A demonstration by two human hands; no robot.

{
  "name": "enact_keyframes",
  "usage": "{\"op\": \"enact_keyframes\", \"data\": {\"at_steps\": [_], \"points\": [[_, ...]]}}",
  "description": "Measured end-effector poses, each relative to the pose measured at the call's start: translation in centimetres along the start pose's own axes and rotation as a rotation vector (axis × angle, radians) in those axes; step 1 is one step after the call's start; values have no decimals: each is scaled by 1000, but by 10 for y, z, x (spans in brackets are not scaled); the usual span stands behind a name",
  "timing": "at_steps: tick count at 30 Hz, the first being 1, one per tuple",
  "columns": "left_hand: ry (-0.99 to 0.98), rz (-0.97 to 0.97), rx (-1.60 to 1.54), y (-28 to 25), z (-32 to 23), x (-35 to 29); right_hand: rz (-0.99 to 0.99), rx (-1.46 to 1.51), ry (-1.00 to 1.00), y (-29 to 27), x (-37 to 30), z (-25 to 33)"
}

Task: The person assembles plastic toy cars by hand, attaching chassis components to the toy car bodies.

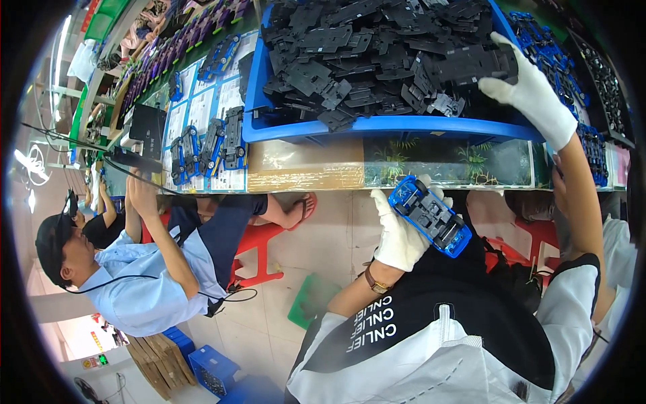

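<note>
My left hand (402,236), in a white glove, holds a blue toy car (431,214) in front of my body. The car is turned underside up, so its dark inner parts and wheels face me. Over the right end of a blue bin (377,128), my white-gloved right hand (528,91) has its thumb and fingers around a flat black car base plate (471,65). Beneath and beside that plate lies a heap of similar black base plates (323,40), filling the bin.
Several blue toy cars stand on printed sheets (225,87) left of the bin; more blue cars (548,57) lie to its right. The table's front edge runs below the bin. A seated co-worker (141,269) works at the left. A green box (313,301) is on the floor.
</note>
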State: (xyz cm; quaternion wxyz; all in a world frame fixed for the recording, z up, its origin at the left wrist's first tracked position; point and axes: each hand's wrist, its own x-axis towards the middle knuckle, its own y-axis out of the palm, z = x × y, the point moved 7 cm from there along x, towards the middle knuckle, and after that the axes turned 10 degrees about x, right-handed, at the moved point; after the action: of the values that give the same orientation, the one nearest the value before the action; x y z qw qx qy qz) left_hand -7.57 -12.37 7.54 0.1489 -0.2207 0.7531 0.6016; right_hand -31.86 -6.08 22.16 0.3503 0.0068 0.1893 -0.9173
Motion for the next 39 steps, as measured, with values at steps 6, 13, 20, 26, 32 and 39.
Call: {"op": "enact_keyframes", "data": {"at_steps": [6, 13, 20, 26, 32, 39], "points": [[42, 23, 59, 3, -5, 0, -302, -887, -589, 7, -13, 49], [27, 49, 67, 11, -13, -8, -266, -884, -537, -32, -2, 43], [34, 124, 75, 15, -13, -7, 287, -983, -1023, 41, -26, 57], [13, 71, 30, 17, -14, -7, 385, -865, -745, 30, 7, 22], [63, 69, 45, 23, -21, -3, 346, -977, -689, 42, 3, 25], [260, 86, 163, 17, -26, 1, -36, -644, -587, 17, -23, 42]]}}
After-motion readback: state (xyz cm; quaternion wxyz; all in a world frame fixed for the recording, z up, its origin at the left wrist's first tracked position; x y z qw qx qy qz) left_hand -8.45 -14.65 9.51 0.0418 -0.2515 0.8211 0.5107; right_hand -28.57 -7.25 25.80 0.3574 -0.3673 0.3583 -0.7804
